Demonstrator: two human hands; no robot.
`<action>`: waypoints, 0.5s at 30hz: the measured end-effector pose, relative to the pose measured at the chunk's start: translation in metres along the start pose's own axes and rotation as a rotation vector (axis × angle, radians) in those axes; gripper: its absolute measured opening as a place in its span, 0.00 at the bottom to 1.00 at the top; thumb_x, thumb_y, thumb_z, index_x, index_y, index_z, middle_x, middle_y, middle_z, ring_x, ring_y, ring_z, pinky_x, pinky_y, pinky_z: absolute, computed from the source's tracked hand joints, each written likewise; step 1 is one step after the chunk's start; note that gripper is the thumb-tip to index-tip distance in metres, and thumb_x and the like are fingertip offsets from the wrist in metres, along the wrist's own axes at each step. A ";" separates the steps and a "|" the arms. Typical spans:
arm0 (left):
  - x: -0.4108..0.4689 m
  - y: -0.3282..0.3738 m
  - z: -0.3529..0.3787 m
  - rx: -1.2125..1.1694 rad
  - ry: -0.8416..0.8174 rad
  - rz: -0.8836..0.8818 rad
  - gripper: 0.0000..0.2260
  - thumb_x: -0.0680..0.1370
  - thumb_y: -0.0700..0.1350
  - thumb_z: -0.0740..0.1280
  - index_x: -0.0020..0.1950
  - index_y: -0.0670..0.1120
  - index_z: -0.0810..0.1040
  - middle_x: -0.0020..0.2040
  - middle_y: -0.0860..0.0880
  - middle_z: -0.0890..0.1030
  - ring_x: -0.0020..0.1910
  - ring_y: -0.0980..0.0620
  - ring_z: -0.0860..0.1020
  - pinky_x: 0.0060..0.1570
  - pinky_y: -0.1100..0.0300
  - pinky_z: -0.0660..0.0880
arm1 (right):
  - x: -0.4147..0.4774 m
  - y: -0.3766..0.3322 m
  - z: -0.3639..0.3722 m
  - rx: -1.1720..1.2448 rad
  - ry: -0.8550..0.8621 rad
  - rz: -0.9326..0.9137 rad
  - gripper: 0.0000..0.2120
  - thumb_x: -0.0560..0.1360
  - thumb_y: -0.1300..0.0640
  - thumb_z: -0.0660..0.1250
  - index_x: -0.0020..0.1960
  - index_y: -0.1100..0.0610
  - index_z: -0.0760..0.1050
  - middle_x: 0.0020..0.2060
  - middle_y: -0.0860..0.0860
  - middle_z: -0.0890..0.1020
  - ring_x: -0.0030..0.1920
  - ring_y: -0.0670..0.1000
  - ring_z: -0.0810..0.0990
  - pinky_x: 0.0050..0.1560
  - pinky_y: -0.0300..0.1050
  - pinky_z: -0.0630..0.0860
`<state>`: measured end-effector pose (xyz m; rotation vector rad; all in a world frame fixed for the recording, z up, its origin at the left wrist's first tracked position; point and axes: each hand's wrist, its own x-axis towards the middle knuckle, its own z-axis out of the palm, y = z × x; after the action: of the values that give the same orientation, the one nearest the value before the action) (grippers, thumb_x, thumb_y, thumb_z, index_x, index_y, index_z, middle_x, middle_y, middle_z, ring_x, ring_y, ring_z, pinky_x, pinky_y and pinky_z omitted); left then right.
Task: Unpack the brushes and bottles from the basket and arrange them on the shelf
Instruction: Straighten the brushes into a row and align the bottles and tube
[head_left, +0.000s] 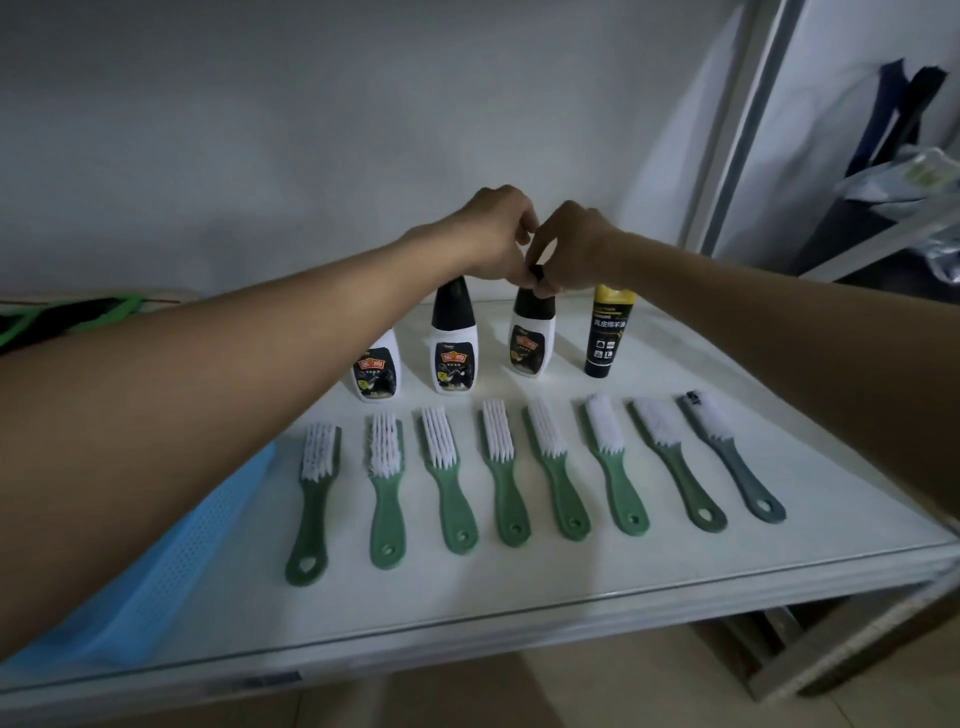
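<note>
Three white bottles with black caps stand in a row at the back of the white shelf (675, 530): one partly behind my left forearm (376, 371), one in the middle (454, 345), and a third (531, 338). Right of them stands a black tube with a yellow cap (609, 332). My left hand (493, 234) and my right hand (571, 249) meet over the third bottle, fingers closed on its black cap. In front lie several green brushes with white bristles (506, 473) side by side, and a grey brush (732, 457) at the right end.
A blue perforated basket (171, 561) sits at the shelf's left, under my left arm. The grey wall rises behind the bottles. A metal shelf post (743, 135) stands at the right, with dark cloth and bags beyond it. Green-and-black straps lie at far left.
</note>
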<state>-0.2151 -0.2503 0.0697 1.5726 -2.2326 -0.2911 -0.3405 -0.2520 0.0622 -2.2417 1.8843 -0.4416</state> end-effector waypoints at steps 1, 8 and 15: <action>0.000 0.002 0.002 0.016 -0.015 0.000 0.30 0.66 0.47 0.80 0.64 0.43 0.75 0.58 0.48 0.80 0.58 0.49 0.78 0.57 0.57 0.75 | 0.001 0.000 0.003 0.040 0.032 0.000 0.16 0.70 0.62 0.73 0.57 0.57 0.82 0.50 0.54 0.77 0.48 0.52 0.76 0.45 0.40 0.71; 0.011 0.006 0.019 0.006 0.018 -0.002 0.23 0.69 0.43 0.77 0.61 0.42 0.78 0.55 0.46 0.82 0.55 0.47 0.80 0.54 0.59 0.75 | 0.007 0.014 0.007 0.044 0.129 -0.019 0.16 0.69 0.60 0.73 0.56 0.60 0.76 0.51 0.54 0.79 0.49 0.54 0.77 0.45 0.42 0.72; 0.016 -0.003 0.026 0.210 -0.055 0.059 0.16 0.72 0.45 0.74 0.59 0.46 0.81 0.60 0.45 0.78 0.56 0.45 0.78 0.54 0.54 0.76 | -0.008 0.071 -0.015 -0.069 -0.143 0.135 0.23 0.72 0.60 0.73 0.65 0.63 0.74 0.55 0.59 0.79 0.49 0.59 0.81 0.43 0.46 0.79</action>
<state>-0.2285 -0.2679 0.0480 1.6154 -2.4139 -0.0864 -0.4125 -0.2565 0.0525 -2.1077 1.9887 -0.1929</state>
